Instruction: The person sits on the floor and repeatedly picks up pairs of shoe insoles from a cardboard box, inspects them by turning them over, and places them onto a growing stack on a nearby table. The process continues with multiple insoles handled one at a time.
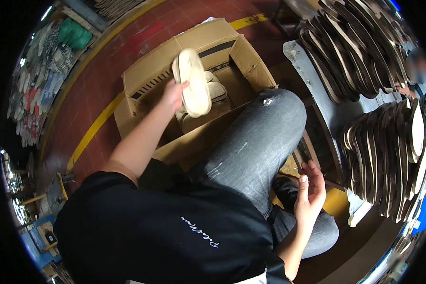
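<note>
Black short-sleeved shirt [175, 236] with small white script, faded grey jeans [255, 146], bare forearms

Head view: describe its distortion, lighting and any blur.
Head view: strong fisheye, with a black rim around the round picture and the yellow floor line bowed; light is dim and warm, brightest on the pale sole in the left hand over the box; the open right hand is sharp; the sole stacks go soft toward the right edge, where a patch is blurred.
</note>
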Available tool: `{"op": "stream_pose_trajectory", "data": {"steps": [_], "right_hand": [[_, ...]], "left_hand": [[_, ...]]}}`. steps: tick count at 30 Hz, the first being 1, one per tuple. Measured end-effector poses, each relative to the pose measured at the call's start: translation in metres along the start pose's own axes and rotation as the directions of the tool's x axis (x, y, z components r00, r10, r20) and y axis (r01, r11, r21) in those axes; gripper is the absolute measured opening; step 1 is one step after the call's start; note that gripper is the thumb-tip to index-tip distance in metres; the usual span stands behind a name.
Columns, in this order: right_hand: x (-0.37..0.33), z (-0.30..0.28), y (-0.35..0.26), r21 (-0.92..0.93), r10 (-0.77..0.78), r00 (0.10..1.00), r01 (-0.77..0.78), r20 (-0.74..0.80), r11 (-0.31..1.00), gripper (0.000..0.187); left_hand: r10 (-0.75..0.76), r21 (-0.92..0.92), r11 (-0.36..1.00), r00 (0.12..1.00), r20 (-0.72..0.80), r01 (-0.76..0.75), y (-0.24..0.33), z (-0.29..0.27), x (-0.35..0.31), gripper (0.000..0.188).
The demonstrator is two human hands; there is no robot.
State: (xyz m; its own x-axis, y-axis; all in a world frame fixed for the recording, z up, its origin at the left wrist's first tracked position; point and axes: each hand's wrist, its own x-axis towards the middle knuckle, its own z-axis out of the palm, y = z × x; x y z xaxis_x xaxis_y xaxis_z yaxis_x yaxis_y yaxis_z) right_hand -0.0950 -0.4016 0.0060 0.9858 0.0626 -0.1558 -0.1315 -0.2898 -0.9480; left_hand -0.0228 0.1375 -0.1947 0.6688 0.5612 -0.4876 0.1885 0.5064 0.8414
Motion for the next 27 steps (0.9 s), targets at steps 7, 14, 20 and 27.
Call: {"op": "stream_pose_trajectory", "data": {"steps": [7, 14, 20, 27], "right_hand": [[-0.001, -0.003, 0.021, -0.302, 0.012, 1.000, -0.014, -0.008, 0.953, 0.052], [-0.007, -0.023, -0.007, -0.485, -0.179, 0.982, 0.126, -0.064, 0.865, 0.054], [-0.005, -0.116, -0.132, -0.835, -0.760, 0.619, 0.299, -0.198, 0.461, 0.038], [0.050, -0.298, -0.170, -0.769, -0.582, 0.503, -0.394, -0.639, 0.504, 0.103]], "left_hand": [[0.044, 0.487, 0.869, 0.965, -0.259, 0.091, -0.173, -0.079, 0.067, 0.056], [-0.114, 0.382, 0.895, 0.947, -0.300, 0.229, -0.165, -0.047, 0.064, 0.072], [0.291, 0.527, 0.817, 0.956, -0.029, -0.233, -0.075, 0.076, -0.016, 0.077], [0.581, 0.099, 0.693, 0.635, 0.509, -0.714, 0.047, 0.243, -0.189, 0.060]]}}
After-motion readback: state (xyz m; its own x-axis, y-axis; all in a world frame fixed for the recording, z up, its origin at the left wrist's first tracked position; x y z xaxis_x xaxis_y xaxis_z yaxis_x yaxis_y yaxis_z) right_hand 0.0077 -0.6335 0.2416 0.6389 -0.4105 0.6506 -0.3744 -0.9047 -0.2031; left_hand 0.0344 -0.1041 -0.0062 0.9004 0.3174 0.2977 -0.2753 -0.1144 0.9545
